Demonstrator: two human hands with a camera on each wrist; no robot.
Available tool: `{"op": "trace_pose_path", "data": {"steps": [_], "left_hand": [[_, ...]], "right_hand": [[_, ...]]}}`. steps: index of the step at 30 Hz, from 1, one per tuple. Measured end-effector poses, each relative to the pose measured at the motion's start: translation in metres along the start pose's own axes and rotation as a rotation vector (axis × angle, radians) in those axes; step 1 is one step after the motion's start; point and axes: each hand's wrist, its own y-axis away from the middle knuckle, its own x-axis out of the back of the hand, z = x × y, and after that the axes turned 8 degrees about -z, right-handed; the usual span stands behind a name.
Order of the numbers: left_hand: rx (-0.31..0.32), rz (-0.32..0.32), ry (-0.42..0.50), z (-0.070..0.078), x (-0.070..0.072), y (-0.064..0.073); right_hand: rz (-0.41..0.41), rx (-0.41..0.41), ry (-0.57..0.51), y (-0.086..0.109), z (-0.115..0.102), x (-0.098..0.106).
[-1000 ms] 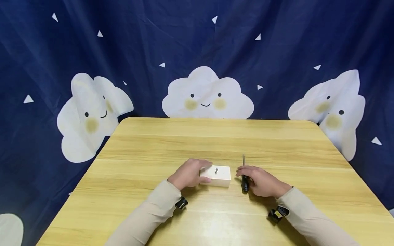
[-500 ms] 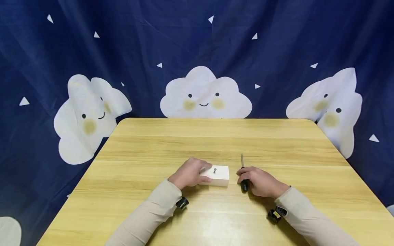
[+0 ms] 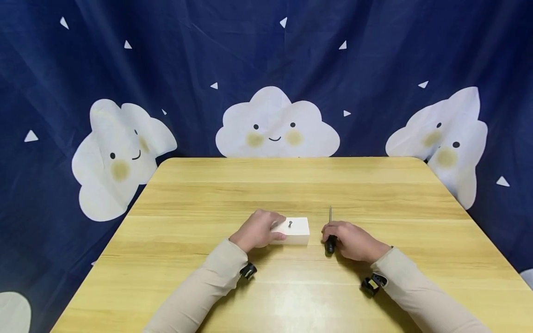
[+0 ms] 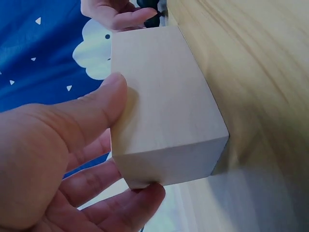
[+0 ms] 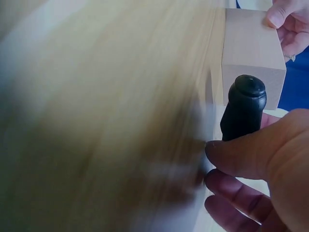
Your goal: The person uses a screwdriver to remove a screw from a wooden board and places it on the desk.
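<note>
A pale wooden block lies on the table, with a small metal screw standing up from its top. My left hand grips the left end of the block, thumb on the near side. Close to the block's right is a screwdriver with a black handle, its thin metal shaft directed toward the table's far side. My right hand holds it by the handle. In the right wrist view the thumb presses the black handle; part of it is hidden by the hand.
The light wood table has rounded far corners. Behind it hangs a dark blue curtain with white clouds. Each wrist carries a small black camera, such as the one on the right wrist.
My right fingers have curled further over the screwdriver handle, covering more of it. The left hand stays on the block. The head view has shifted slightly.
</note>
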Motion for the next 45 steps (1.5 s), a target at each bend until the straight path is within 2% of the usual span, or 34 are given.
{"op": "trace_pose_path", "data": {"steps": [7,11,17,25,36,45], "left_hand": [[0.099,-0.062,-0.011,0.007,0.005,-0.003],[0.134,-0.072,-0.023,0.010,0.005,-0.003],[0.184,-0.078,-0.058,0.012,0.005,-0.002],[0.189,-0.089,-0.077,0.011,0.006,-0.004],[0.163,-0.086,-0.105,0.014,0.006,-0.003],[0.160,-0.077,-0.121,0.015,0.008,-0.003]], "right_hand": [[0.027,-0.002,-0.014,0.000,0.002,0.001],[0.042,-0.018,-0.020,0.000,0.000,0.003],[0.139,-0.002,-0.010,0.000,0.000,0.008],[0.206,-0.028,-0.053,-0.003,-0.002,0.017],[0.261,-0.048,-0.043,-0.006,0.000,0.026],[0.347,-0.050,-0.064,-0.009,0.002,0.034]]}}
